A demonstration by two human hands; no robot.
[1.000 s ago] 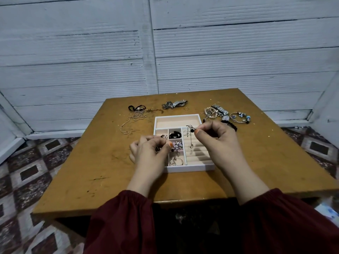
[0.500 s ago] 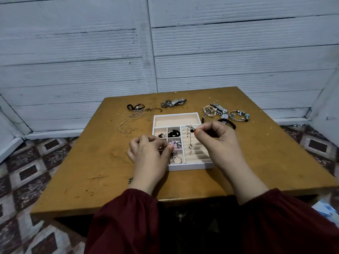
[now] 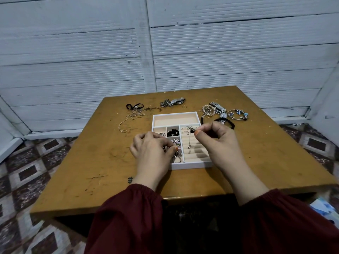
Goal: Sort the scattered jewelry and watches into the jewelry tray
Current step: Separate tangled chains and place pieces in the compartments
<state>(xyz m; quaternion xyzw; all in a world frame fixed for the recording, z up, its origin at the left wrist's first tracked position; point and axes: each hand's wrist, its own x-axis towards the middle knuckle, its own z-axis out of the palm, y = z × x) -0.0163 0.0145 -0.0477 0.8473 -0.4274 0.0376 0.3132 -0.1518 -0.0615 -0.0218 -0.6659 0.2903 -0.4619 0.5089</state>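
**Chain piece held over ridged section of jewelry tray**

Item under handling: a fine chain piece (image 3: 189,136) with a small dark bead at its upper end. It is judged to be very light, limp and prone to tangling. The links are thin and are likely to snag on neighbouring pieces or to kink if pulled. A hold at the bead or clasp end is judged soundest, since the chain itself would slip between fingertips. The free length is best left to hang, so that it lies straight when lowered.

Location: the piece is held above the ridged right-hand section of the jewelry tray (image 3: 175,114), and its lower end hangs down onto the rolls. The tray stands on the tabletop (image 3: 91,162).

Right hand (image 3: 218,142): the thumb and forefinger are closed in a pinch on the bead end, and the remaining fingers are curled in.

Left hand (image 3: 152,151): it is placed over the small square compartments on the tray's left side, with the fingers curled and the thumb tip brought to the forefinger. Small metal pieces lie just beside the thumb. Whether one is pinched cannot be told.

Outstanding items: a thin necklace (image 3: 131,117), a watch (image 3: 174,103), a beaded bracelet (image 3: 208,110) and a charm bangle (image 3: 237,114) are noted on the tabletop beyond the tray.
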